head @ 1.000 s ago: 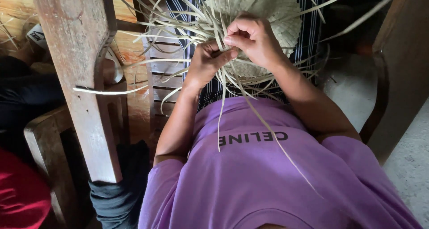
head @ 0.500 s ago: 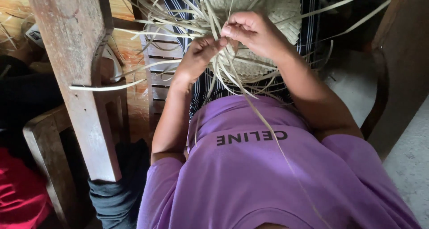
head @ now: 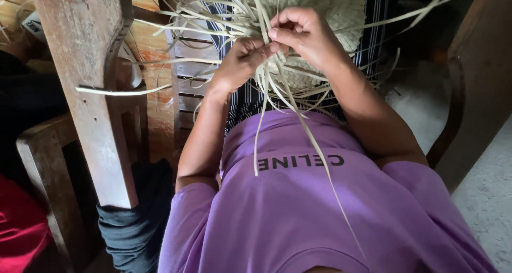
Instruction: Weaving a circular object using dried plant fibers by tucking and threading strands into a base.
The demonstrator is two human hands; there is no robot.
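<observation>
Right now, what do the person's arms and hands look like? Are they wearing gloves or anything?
No gloves. Both the left hand and the right hand are bare, with no rings, watch or bracelet that I can see. The arms are bare too, from wrist to above the elbow. There the short sleeves of a purple T-shirt begin, loose and plain, with dark lettering across the chest.

Single view, head-worn camera. Looks steeply down the wearer's front, close in. Purple shirt (head: 320,209) fills the lower frame; both forearms reach away from it toward the top edge. Wooden post (head: 90,81) stands left of the shirt, pale floor (head: 485,198) right of it. No second view.
</observation>
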